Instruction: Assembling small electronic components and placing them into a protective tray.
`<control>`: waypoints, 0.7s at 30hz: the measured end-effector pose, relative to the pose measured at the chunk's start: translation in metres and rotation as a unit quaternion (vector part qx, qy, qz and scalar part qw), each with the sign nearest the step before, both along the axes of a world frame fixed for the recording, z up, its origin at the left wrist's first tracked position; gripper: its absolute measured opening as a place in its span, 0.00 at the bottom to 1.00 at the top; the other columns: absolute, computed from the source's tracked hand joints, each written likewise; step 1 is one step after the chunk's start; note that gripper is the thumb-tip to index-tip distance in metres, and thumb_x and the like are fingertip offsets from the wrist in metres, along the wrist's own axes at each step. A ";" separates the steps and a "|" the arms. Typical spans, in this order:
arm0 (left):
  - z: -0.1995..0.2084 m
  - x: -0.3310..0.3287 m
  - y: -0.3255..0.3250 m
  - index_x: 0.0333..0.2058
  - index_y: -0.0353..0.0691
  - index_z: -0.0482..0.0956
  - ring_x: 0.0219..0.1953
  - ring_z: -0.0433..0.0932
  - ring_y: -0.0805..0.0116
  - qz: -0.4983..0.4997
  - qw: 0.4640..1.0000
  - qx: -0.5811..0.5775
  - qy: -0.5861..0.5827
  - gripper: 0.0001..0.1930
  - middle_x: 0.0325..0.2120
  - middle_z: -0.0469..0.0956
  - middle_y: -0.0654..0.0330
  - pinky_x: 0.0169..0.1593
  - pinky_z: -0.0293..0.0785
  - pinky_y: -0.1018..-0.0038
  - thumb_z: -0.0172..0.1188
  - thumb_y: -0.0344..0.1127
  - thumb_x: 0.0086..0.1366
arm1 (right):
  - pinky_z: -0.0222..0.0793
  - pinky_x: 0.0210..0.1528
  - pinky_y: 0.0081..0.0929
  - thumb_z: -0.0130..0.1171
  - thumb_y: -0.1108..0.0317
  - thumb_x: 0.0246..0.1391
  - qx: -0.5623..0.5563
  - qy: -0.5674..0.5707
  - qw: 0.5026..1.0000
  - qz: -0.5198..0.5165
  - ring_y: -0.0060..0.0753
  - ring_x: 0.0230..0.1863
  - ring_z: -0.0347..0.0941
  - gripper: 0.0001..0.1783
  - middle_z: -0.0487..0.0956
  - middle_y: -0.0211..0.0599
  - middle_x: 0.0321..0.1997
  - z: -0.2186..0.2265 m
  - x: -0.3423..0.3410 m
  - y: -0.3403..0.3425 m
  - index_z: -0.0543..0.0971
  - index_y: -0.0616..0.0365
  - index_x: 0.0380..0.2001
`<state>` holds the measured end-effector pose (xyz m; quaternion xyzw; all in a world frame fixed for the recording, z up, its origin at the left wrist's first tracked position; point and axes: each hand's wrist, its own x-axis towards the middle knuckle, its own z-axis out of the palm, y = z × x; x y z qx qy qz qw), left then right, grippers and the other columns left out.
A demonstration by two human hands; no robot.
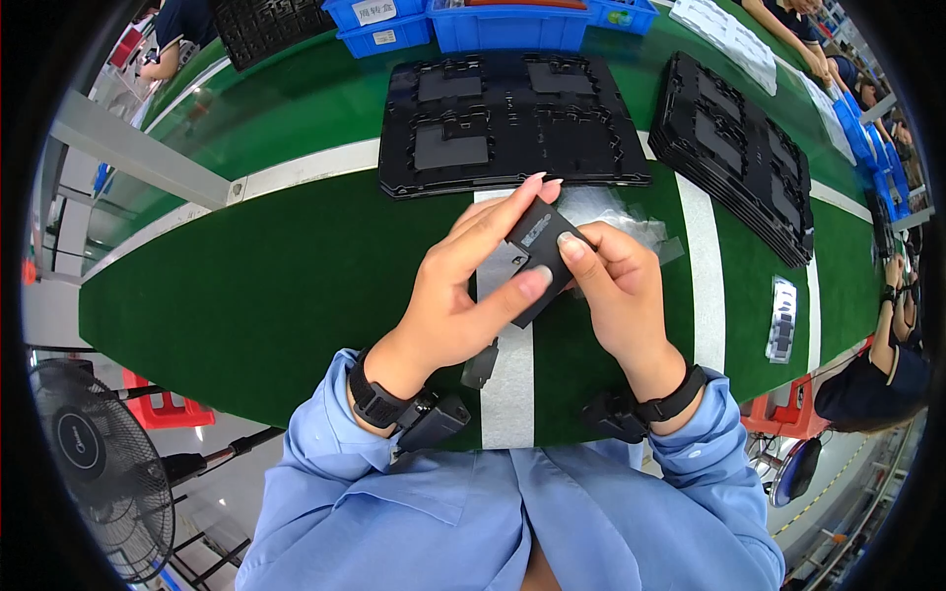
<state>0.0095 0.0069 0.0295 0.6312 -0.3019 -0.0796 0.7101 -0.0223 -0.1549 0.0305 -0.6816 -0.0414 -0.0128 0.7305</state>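
Note:
Between my two hands, a flat black rectangular part [538, 258] with a printed grey patch is held tilted above the green mat. My left hand [471, 268] grips its left side, thumb on the lower face and fingers along the upper edge. From the right, my right hand [619, 286] pinches it with the thumb on top; those fingers are partly hidden behind it. Clear plastic film pieces [616, 219] lie just beyond my right hand. On the mat by my left wrist is a small dark piece [480, 365]. Ahead sits a black moulded tray [512, 123] with flat dark parts in its recesses.
A stack of black trays [734, 153] stands at the right. Nearer lies a silvery strip [781, 319]. Blue bins [507, 28] line the far side. A metal post [138, 148] rises at left, above a black fan [94, 463]. Other people work at the right.

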 end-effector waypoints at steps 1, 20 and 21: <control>0.001 0.002 0.001 0.57 0.31 0.55 0.56 0.61 0.59 0.037 0.992 0.056 -0.111 0.31 0.54 0.62 0.48 0.58 0.55 0.67 0.54 0.33 0.55 | 0.65 0.26 0.13 0.52 0.66 0.55 -0.033 -0.005 0.999 -0.008 0.12 0.23 0.68 0.10 0.74 0.27 0.22 0.001 -0.001 -0.001 0.74 0.63 0.28; 0.001 -0.001 -0.002 0.49 0.31 0.67 0.49 0.70 0.56 -0.031 0.948 -0.140 0.286 0.22 0.46 0.70 0.44 0.50 0.68 0.64 0.38 0.42 0.65 | 0.62 0.25 0.13 0.52 0.66 0.55 -0.042 -0.035 0.998 0.036 0.12 0.22 0.65 0.10 0.73 0.25 0.21 -0.002 -0.005 0.008 0.75 0.62 0.34; 0.002 -0.002 -0.003 0.48 0.30 0.68 0.48 0.70 0.56 -0.023 0.948 -0.139 0.285 0.21 0.45 0.71 0.44 0.51 0.67 0.64 0.39 0.41 0.65 | 0.62 0.25 0.13 0.52 0.66 0.55 -0.042 -0.035 0.998 0.036 0.12 0.22 0.65 0.10 0.73 0.25 0.21 -0.002 -0.005 0.007 0.75 0.62 0.34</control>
